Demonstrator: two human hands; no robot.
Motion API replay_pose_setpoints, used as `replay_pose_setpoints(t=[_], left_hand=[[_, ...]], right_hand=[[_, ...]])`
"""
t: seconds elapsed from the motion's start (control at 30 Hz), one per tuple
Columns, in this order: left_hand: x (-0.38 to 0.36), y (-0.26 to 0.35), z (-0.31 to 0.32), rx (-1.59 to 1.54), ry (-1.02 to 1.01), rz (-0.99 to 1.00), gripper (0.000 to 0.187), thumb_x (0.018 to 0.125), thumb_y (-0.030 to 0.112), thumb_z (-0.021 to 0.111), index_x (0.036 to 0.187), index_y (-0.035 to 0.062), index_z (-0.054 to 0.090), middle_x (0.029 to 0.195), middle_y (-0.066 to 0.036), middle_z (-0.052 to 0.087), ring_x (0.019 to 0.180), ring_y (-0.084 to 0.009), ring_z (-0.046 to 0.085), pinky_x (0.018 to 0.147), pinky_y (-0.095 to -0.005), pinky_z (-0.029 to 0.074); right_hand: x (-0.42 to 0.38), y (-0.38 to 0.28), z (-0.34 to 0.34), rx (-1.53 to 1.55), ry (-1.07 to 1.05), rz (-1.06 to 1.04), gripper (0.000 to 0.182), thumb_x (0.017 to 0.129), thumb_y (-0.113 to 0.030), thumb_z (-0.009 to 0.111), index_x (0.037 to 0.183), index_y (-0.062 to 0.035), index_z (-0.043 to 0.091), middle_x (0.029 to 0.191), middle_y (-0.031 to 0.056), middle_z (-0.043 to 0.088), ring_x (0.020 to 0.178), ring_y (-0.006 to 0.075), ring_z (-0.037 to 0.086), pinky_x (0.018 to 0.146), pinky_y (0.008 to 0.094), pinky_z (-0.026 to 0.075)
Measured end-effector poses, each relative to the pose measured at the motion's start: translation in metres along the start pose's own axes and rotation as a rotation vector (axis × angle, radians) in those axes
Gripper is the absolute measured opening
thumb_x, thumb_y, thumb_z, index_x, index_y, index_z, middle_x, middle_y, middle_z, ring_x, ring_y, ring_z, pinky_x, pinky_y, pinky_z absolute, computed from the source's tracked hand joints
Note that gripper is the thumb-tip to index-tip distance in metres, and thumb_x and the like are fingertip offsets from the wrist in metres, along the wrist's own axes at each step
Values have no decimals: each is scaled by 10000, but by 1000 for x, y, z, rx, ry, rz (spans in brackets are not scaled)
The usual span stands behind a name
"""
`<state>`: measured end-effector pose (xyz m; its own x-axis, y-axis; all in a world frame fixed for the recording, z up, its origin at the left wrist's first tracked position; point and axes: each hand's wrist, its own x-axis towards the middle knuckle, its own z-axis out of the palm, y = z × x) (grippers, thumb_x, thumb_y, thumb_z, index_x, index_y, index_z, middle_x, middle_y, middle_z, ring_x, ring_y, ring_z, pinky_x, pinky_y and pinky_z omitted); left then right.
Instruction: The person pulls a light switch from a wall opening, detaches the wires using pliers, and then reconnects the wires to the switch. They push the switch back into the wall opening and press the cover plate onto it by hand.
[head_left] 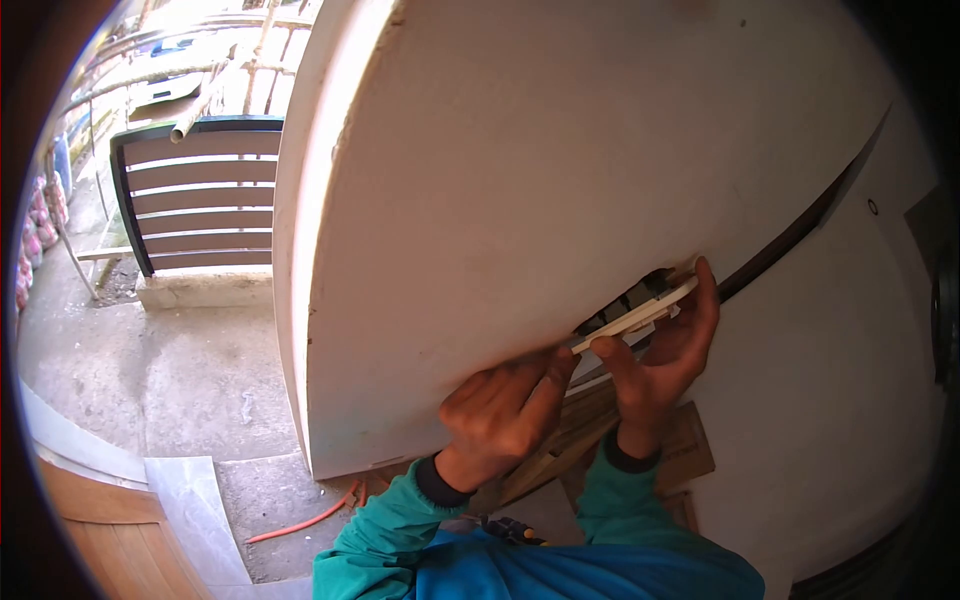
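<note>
A white plate [632, 322], seen nearly edge-on, stands slightly off the pale wall [480, 190] in front of a dark opening [628, 300]. My right hand [665, 360] grips it, fingers round its far upper end and thumb on its near side. My left hand [508, 405] is closed at the plate's lower left end, its fingertips pinched there against the wall. Small parts show on the plate's near face, too small to make out. Inside the opening, dark shapes are visible but not clear.
An orange hose [305, 525] lies on the concrete floor [220, 370] at lower left. Beyond the wall's edge stands a slatted gate [205, 195]. A wooden door [125, 540] is at bottom left. Wooden pieces [685, 445] and a dark tool [512, 530] lie below my hands.
</note>
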<state>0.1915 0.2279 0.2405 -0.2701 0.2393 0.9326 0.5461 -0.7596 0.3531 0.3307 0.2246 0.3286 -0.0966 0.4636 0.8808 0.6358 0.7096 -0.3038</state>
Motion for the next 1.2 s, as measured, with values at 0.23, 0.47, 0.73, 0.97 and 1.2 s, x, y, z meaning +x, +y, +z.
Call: replay_pose_setpoints(t=[0.23, 0.47, 0.73, 0.97, 1.2], left_hand=[[9, -3, -17, 24, -142, -12, 184, 669, 101, 835, 787, 80, 695, 627, -12, 624, 546, -176, 611, 525, -272, 471], [69, -12, -35, 350, -143, 455, 673, 636, 306, 839, 1272, 301, 621, 1376, -51, 500, 1283, -270, 398, 1064, -471, 269], [112, -13, -53, 558, -536, 439, 1098, 421, 467, 904, 1411, 240, 488, 1533, -72, 354, 1445, -274, 255, 1138, -478, 131], [117, -25, -57, 835, -438, 568, 1160, 518, 545, 880, 1489, 177, 362, 1404, -221, 414, 1327, -403, 355, 1078, -551, 247], [120, -33, -48, 925, -397, 664, 1200, 474, 701, 796, 1474, 172, 395, 1535, -221, 261, 1426, -430, 204, 1140, -575, 134]], right_hand=[[3, -6, 3, -122, 3, -18, 1067, 607, -328, 934, 1464, -64, 356, 1278, 97, 389, 1090, 213, 451, 831, 359, 456], [14, -8, 16, -198, 57, -110, 995, 594, -331, 932, 1418, -67, 439, 1217, 102, 435, 1018, 217, 483, 763, 325, 440], [21, 12, 24, -172, 113, -330, 1069, 463, -382, 940, 1374, -74, 472, 1247, 154, 438, 1088, 328, 482, 917, 473, 393], [39, 51, 23, -329, -1, -734, 1121, 590, -400, 914, 1482, -86, 312, 1340, 189, 375, 1186, 332, 383, 962, 480, 283], [49, 65, 44, -373, 194, -798, 1131, 553, -334, 940, 1476, -111, 325, 1312, 178, 365, 1170, 336, 381, 941, 495, 292]])
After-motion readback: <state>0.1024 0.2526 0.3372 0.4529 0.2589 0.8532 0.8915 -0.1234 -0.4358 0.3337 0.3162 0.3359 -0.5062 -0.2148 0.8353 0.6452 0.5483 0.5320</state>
